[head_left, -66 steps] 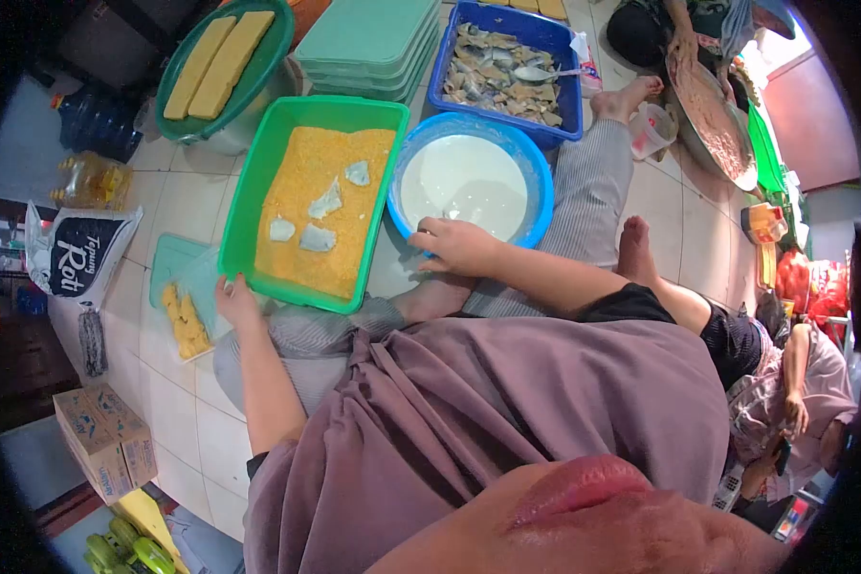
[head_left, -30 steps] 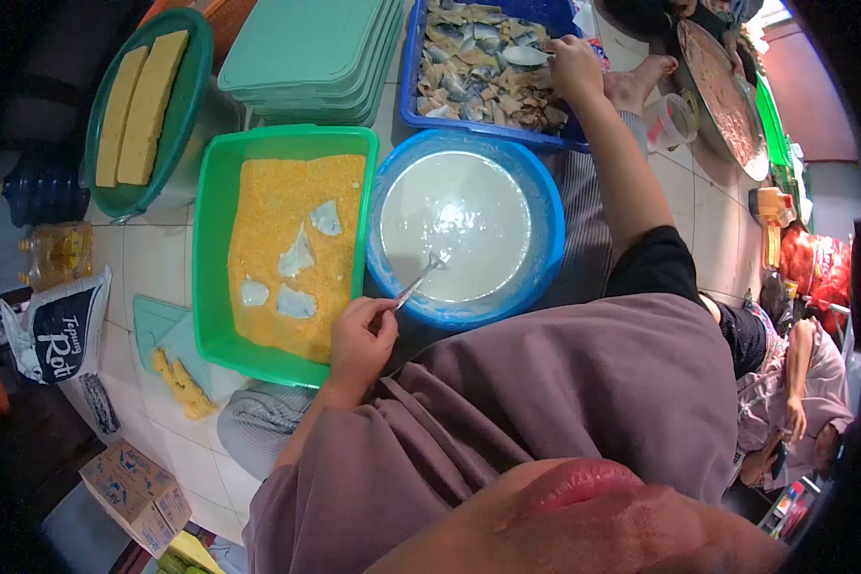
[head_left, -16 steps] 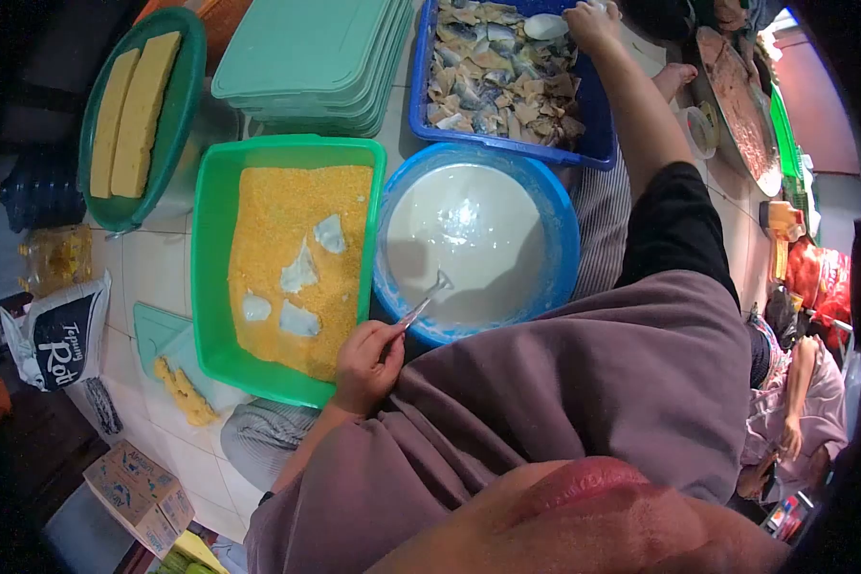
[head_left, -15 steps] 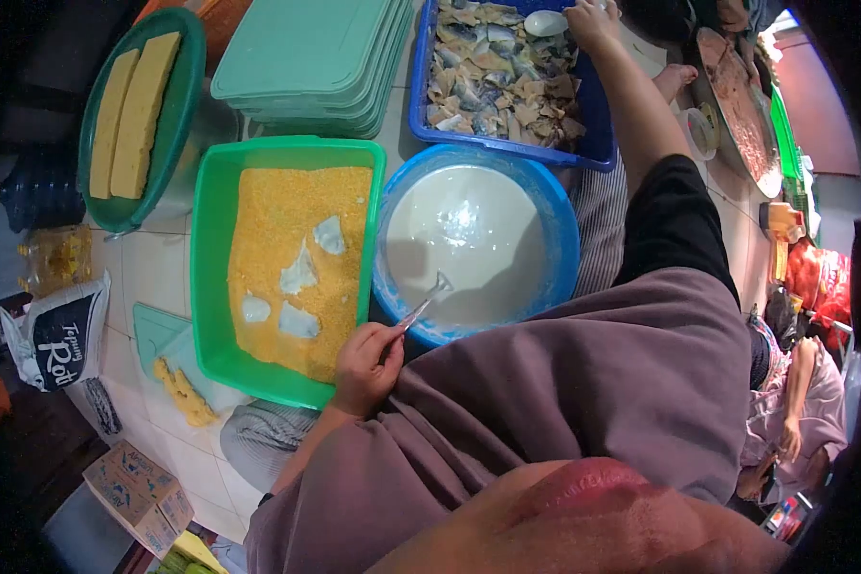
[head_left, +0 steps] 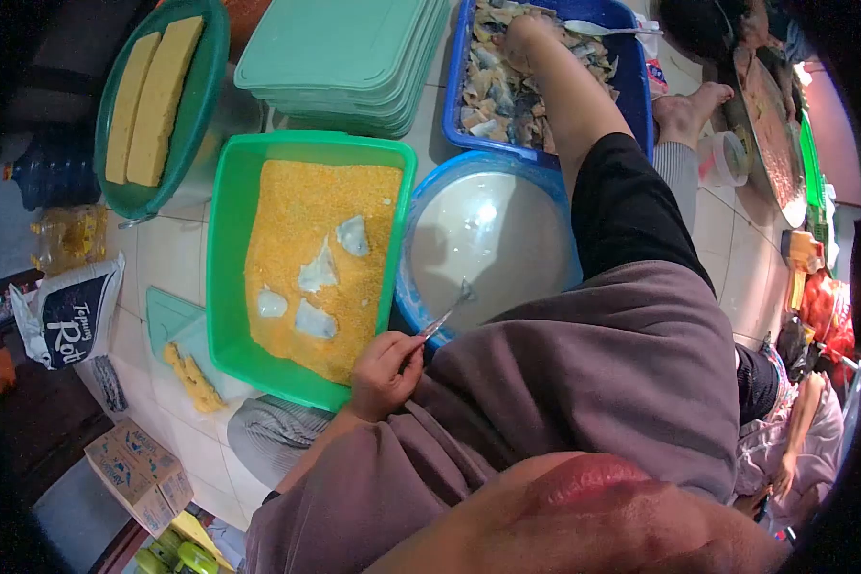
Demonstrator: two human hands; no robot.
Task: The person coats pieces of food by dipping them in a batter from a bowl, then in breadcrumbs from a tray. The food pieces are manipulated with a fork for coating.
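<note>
My left hand (head_left: 385, 375) is closed around the handle of a metal fork (head_left: 446, 312). The fork's coated head is over the near edge of the white batter in a blue basin (head_left: 413, 311). Beside it, a green tub (head_left: 222, 316) holds yellow-orange crumbs (head_left: 297, 206) with several white-coated pieces (head_left: 317, 270) on top. My right hand (head_left: 532, 40) reaches into a dark blue tray (head_left: 641, 96), down among grey and beige pieces like fish skin (head_left: 493, 96); its fingers are blurred and partly hidden. A white spoon (head_left: 598, 29) rests across that tray, near its right rim.
Stacked pale green lidded boxes (head_left: 325, 48) stand behind the green tub. Two yellow blocks (head_left: 165, 100) lie on a round green lid (head_left: 210, 77) at left. A flour bag (head_left: 67, 316) and a cardboard box (head_left: 139, 478) are further left. Another person's foot (head_left: 689, 110) is at right.
My right hand has let go of the white spoon and moved left into the pieces. The spoon now lies on the tray. The fork stays in my left hand; the view has shifted slightly.
</note>
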